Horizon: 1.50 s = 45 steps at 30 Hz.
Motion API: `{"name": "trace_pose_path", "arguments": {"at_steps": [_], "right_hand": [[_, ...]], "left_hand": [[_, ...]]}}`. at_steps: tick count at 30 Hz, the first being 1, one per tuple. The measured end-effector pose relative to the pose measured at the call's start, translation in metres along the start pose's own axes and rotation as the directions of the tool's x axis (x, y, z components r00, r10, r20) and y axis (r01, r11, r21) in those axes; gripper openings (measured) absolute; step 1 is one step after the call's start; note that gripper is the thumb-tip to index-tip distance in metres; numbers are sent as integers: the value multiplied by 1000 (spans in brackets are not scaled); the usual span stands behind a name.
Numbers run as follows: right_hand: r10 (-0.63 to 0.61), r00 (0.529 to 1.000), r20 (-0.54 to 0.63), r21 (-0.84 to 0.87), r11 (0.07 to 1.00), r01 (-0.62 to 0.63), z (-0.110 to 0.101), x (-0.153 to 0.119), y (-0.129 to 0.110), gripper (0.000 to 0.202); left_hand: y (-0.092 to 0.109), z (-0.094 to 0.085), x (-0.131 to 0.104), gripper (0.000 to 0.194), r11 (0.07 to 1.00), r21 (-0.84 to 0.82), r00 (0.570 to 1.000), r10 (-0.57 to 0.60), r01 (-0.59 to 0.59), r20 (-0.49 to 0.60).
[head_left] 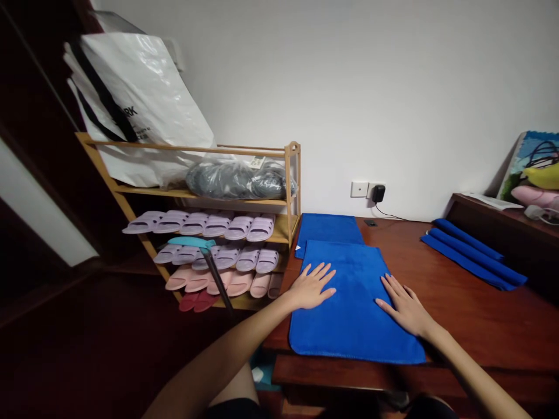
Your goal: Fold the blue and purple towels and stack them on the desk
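A blue cloth (pixel 349 326) lies spread flat on the reddish-brown wooden desk (pixel 471 314), its near edge close to the desk's front. My left hand (pixel 312 286) rests palm down on the cloth's left side, fingers spread. On the right edge of the same cloth, my right hand (pixel 406 305) lies flat with its fingers stretched out. Neither hand grips anything. Behind, partly covered by the spread cloth, is another blue cloth (pixel 329 226) with a small white tag. Several folded blue cloths (pixel 474 256) lie at the desk's right side.
A wooden shoe rack (pixel 288 192) with several purple and pink slippers (pixel 205 224) stands left of the desk. It bears a white bag (pixel 144 87) and a plastic-wrapped grey bundle (pixel 240 177). A black plug adapter (pixel 378 193) sits in the wall socket, its cable trailing onto the desk.
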State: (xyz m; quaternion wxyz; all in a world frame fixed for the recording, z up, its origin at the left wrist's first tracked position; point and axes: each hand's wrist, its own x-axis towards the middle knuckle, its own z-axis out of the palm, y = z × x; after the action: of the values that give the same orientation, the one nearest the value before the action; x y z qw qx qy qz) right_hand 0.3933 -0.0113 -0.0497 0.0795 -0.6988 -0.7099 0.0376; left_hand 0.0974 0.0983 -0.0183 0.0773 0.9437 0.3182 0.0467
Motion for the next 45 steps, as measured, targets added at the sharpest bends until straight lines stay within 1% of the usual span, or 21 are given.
{"name": "trace_pose_path", "arguments": {"at_steps": [3, 5, 7, 9, 10, 12, 14, 15, 16, 18, 19, 21, 23, 26, 29, 33, 37, 41, 45], "right_hand": [[10, 1000, 24, -4, 1000, -10, -5, -12, -4, 80], [11, 998, 62, -2, 1000, -11, -11, -20, -4, 82], [16, 988, 156, 31, 999, -21, -20, -24, 0, 87], [-3, 972, 234, 83, 996, -17, -31, -18, 1, 89], [-21, 971, 239, 105, 994, -5, -36, -11, -1, 90], [-62, 983, 173, 124, 991, 40, -42, 14, -13, 88], [-83, 993, 82, 114, 991, 73, -40, 46, -32, 85], [-87, 995, 53, 103, 991, 81, -37, 63, -43, 84], [-96, 995, 37, 93, 991, 93, -31, 78, -54, 84], [-118, 992, 31, 75, 990, 116, -20, 102, -67, 80], [-127, 991, 35, 66, 990, 125, -15, 109, -69, 78], [-124, 992, 36, 52, 991, 122, -7, 117, -60, 73], [-83, 996, 25, 47, 996, 82, -2, 118, -40, 71], [25, 1000, 2, 56, 998, -25, 3, 114, -5, 73], [87, 996, -4, 63, 994, -87, 9, 113, 14, 75], [101, 995, -10, 49, 994, -101, 12, 113, 15, 75], [98, 995, -17, 30, 995, -97, 12, 105, 10, 77], [99, 995, -17, 26, 995, -99, 11, 83, 6, 77], [73, 997, -7, 29, 997, -73, 7, 52, -2, 74]], "left_hand": [[7, -3, -9, 62, 1000, -6, 1000, 5, -5, 14], [12, -3, -19, 62, 1000, -20, 1000, 9, -9, 20], [15, -5, -29, 64, 999, -50, 999, 24, -21, 46], [16, -9, -32, 65, 995, -97, 997, 38, -31, 72], [15, -13, -29, 65, 993, -114, 998, 31, -23, 63], [12, -19, -13, 62, 994, -108, 1000, -20, 19, -8], [5, -24, 12, 60, 993, -63, 989, -103, 97, -103], [1, -24, 26, 58, 989, -45, 980, -147, 143, -130], [-3, -24, 38, 58, 981, -39, 973, -193, 189, -126], [-13, -19, 56, 59, 969, -42, 964, -246, 243, -102], [-18, -16, 60, 60, 966, -43, 962, -257, 254, -91], [-27, -7, 62, 62, 966, -36, 961, -257, 255, -101], [-35, 2, 58, 63, 966, -23, 958, -257, 256, -129], [-40, 10, 56, 65, 962, -13, 952, -271, 272, -143], [-41, 13, 60, 66, 952, -10, 943, -305, 306, -130], [-38, 13, 63, 66, 947, 1, 939, -318, 321, -128], [-30, 11, 52, 65, 944, 26, 937, -323, 329, -134], [-16, 13, 33, 65, 949, 47, 943, -303, 311, -140], [2, 19, 10, 64, 953, 47, 943, -288, 299, -165]]}}
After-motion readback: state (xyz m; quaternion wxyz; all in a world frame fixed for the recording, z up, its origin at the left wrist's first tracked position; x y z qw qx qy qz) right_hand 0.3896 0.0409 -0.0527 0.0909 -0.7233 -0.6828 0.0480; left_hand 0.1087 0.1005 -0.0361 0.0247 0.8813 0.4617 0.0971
